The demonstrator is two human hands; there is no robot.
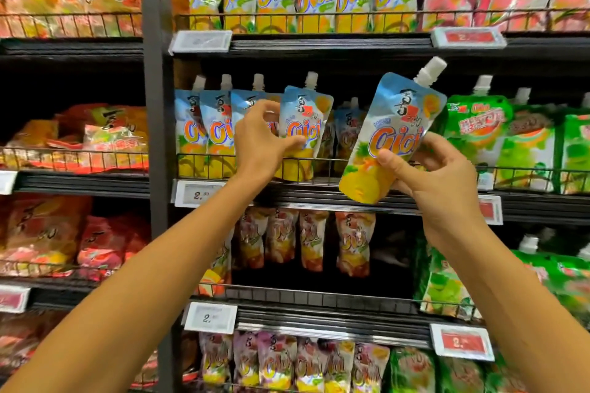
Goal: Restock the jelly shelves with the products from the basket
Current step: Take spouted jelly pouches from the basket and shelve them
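Note:
My right hand (pixel 424 169) grips a blue-and-yellow spouted jelly pouch (pixel 392 131) by its lower half, tilted right, in front of the middle shelf (pixel 319 198). My left hand (pixel 265 137) pinches the left edge of another pouch of the same kind (pixel 305 124), which stands at the shelf's wire front rail. Three matching pouches (pixel 207 131) stand in a row to its left. Behind the two held pouches there is a gap with a few pouches set further back. The basket is out of view.
Green jelly pouches (pixel 498 140) fill the middle shelf to the right. The upper shelf (pixel 319 41) holds matching yellow pouches and pink packs. Lower shelves carry red, purple and green pouches. A dark upright post (pixel 156 137) separates a left bay of bagged sweets.

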